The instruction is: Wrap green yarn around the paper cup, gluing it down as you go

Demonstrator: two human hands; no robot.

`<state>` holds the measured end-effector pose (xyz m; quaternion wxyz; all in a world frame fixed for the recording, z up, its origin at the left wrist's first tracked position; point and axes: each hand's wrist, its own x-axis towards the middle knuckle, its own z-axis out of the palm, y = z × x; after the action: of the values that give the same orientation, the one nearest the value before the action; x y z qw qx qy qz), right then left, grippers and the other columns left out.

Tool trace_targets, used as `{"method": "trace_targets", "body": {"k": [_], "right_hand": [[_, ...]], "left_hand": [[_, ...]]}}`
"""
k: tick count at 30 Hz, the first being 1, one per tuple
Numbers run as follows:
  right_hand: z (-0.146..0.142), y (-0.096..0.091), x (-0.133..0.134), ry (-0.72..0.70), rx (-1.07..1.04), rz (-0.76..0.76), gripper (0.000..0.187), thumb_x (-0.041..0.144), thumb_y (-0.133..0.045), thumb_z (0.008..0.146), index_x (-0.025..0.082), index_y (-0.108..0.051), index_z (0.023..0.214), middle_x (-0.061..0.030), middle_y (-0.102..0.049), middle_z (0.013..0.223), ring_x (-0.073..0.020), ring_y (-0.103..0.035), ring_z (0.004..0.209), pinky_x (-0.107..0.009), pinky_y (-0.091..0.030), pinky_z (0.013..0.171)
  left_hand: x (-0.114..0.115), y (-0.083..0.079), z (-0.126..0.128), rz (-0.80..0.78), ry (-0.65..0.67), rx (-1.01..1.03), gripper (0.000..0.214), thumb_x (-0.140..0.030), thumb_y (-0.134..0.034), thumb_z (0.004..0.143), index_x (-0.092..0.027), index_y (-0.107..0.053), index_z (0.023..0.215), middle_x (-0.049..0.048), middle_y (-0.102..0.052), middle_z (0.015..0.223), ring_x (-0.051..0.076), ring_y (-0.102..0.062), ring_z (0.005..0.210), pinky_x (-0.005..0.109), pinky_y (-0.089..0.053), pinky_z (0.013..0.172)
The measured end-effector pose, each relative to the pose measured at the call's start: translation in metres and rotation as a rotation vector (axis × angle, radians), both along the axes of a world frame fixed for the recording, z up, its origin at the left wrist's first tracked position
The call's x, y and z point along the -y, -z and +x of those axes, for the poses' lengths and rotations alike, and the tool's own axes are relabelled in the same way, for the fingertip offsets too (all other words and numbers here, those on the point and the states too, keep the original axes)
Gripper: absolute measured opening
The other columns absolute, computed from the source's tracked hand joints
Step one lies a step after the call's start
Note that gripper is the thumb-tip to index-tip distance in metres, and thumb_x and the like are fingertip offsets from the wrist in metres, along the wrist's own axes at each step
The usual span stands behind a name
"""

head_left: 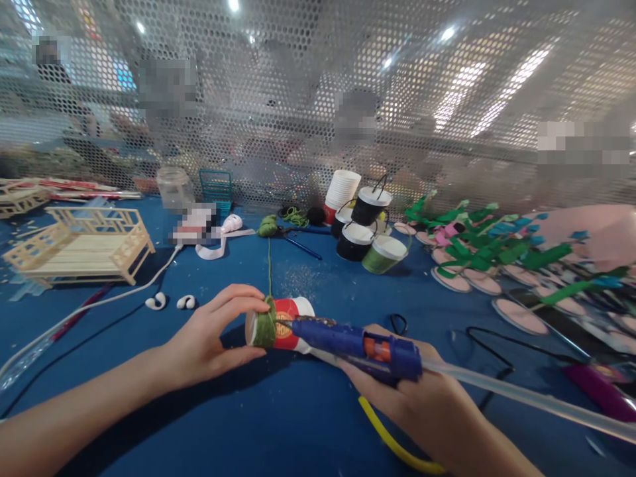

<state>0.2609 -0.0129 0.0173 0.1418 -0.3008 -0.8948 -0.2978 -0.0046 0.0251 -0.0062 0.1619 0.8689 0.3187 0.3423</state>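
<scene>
Taking the red-and-white paper cup (288, 306) as the dial's centre, with twelve o'clock at the far side, the record runs left to right. Between nine and ten o'clock stands a miniature slatted wooden bench (79, 250). Nearer, at about nine, two white clip-type earbuds (186, 302) lie on the blue tabletop (218, 430). White ribbon (213, 252) curls at about ten.

At nine o'clock, close in, the left hand (211, 341) is clamped on the cup's base end, fingers above and thumb below. The cup lies on its side, base to nine, rim toward three; whether it bears on the tabletop cannot be told. Green yarn (264, 331) is wound around the base end, and a strand runs from it to a green yarn ball (268, 226) near twelve.

A blue hot-glue gun (328, 334) extends from three o'clock, its nozzle at the edge of the wound yarn; contact cannot be confirmed. Stacked paper cups (342, 189) stand at one o'clock, beside miniature black and green buckets (380, 257). The right hand (417, 391), at four, is closed around the gun's grip. Between two and three o'clock stand green-stemmed craft flowers (556, 255) on round pink bases.
</scene>
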Motion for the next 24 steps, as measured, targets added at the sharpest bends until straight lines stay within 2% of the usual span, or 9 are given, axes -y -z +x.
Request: {"method": "trace_targets", "body": {"k": [5,9,13,17,21,24], "right_hand": [[-0.001,-0.001,0.002,-0.019,-0.02,0.025,0.033,0.002,-0.048,0.069,0.026,-0.067,0.08,-0.0016,-0.066,0.068,-0.0162,-0.059,0.061,-0.025,-0.04,0.051],[-0.002,-0.002,0.002,-0.027,-0.039,0.033,0.039,-0.002,-0.042,0.068,0.025,-0.067,0.079,-0.0026,-0.066,0.065,-0.0173,-0.059,0.058,-0.026,-0.039,0.047],[0.004,0.002,0.001,-0.033,-0.03,0.057,0.044,-0.004,-0.043,0.067,0.027,-0.068,0.085,-0.0024,-0.066,0.062,-0.0195,-0.061,0.064,-0.028,-0.043,0.052],[0.009,0.007,-0.001,-0.029,0.005,0.088,0.04,-0.001,-0.047,0.067,0.028,-0.069,0.083,-0.001,-0.062,0.052,-0.0208,-0.061,0.063,-0.029,-0.045,0.056],[0.003,0.004,-0.005,-0.056,0.076,0.114,0.031,0.004,-0.051,0.064,0.026,-0.07,0.073,-0.0016,-0.059,0.046,-0.0221,-0.06,0.055,-0.031,-0.045,0.05],[0.0,0.002,-0.007,-0.046,0.075,0.103,0.027,0.005,-0.054,0.063,0.023,-0.07,0.075,-0.0029,-0.059,0.046,-0.0206,-0.055,0.046,-0.03,-0.04,0.041]], "left_hand": [[-0.001,-0.002,0.001,-0.051,-0.04,0.034,0.037,-0.024,-0.062,0.077,-0.018,-0.048,0.109,0.0103,-0.053,0.108,0.022,-0.05,0.104,0.039,-0.045,0.089],[0.0,-0.002,0.0,-0.036,-0.031,0.033,0.037,-0.025,-0.062,0.077,-0.018,-0.047,0.11,0.0109,-0.053,0.108,0.022,-0.05,0.104,0.04,-0.046,0.089],[0.002,-0.001,0.0,0.056,0.017,-0.013,0.034,-0.023,-0.058,0.08,-0.018,-0.046,0.111,0.0118,-0.052,0.111,0.022,-0.049,0.106,0.038,-0.046,0.089],[0.003,-0.001,0.0,0.176,0.087,-0.081,0.032,-0.018,-0.056,0.082,-0.017,-0.046,0.112,0.0134,-0.051,0.11,0.023,-0.048,0.107,0.039,-0.046,0.09],[0.005,-0.002,0.001,0.256,0.132,-0.113,0.029,-0.014,-0.054,0.083,-0.014,-0.046,0.111,0.0146,-0.051,0.109,0.024,-0.047,0.109,0.04,-0.046,0.091],[0.005,-0.004,0.002,0.302,0.142,-0.137,0.028,-0.012,-0.053,0.083,-0.014,-0.047,0.11,0.0149,-0.051,0.109,0.024,-0.047,0.109,0.039,-0.047,0.09]]}}
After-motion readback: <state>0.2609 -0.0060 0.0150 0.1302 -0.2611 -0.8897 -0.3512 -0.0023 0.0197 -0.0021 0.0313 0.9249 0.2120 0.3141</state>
